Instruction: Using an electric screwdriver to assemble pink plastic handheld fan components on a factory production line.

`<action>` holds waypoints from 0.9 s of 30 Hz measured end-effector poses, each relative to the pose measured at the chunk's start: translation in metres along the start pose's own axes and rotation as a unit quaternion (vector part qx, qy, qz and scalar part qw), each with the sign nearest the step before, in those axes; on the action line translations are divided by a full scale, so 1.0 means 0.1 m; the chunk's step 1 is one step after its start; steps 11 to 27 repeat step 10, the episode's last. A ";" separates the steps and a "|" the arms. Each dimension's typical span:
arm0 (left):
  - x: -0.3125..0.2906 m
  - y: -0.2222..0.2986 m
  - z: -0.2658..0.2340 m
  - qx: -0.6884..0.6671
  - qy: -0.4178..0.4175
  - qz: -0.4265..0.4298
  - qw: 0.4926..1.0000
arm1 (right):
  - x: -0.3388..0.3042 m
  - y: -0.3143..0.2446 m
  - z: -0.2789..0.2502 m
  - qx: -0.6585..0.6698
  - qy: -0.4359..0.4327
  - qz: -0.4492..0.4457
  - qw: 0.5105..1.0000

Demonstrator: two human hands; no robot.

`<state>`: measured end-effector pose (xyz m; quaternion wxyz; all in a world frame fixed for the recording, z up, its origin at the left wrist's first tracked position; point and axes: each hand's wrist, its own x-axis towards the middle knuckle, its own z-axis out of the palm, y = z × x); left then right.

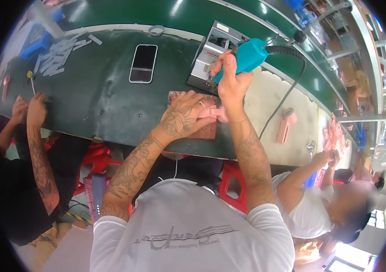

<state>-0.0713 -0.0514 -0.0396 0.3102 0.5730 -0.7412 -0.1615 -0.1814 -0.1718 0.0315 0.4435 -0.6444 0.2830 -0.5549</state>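
My left hand [181, 115] lies over a pink plastic part [219, 113], its fingers curled round it and pressing it onto a reddish square pad [208, 132]. The part's rounded end sticks out to the right of my fingers. In my right hand [234, 86] is a teal corded electric screwdriver [250, 52], held raised and tilted. Its lower end is by a grey metal box [201, 68], apparently a screw feeder, beyond the pad; the tip is hidden behind my hand.
A smartphone [143, 63] lies on the green bench mat [107, 109], with grey strips [61, 54] at far left. The screwdriver's black cable [288, 94] loops down at right, near another pink part [286, 126]. Co-workers' hands [36, 109] are at left and others [326, 158] at right.
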 end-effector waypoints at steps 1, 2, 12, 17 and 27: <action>0.00 -0.01 -0.01 -0.011 0.002 -0.006 1.000 | -0.02 -0.07 0.00 -0.002 0.003 0.001 1.000; -0.01 0.00 -0.01 -0.024 0.003 -0.014 1.000 | -0.09 -0.14 -0.02 0.003 0.006 0.027 1.000; 0.03 0.03 -0.07 -0.042 -0.024 -0.020 0.999 | -0.42 -0.27 -0.30 0.039 0.028 0.070 0.996; 0.03 0.03 -0.07 -0.042 -0.024 -0.020 0.999 | -0.42 -0.27 -0.30 0.039 0.028 0.070 0.996; 0.03 0.03 -0.07 -0.042 -0.024 -0.020 0.999 | -0.42 -0.27 -0.30 0.039 0.028 0.070 0.996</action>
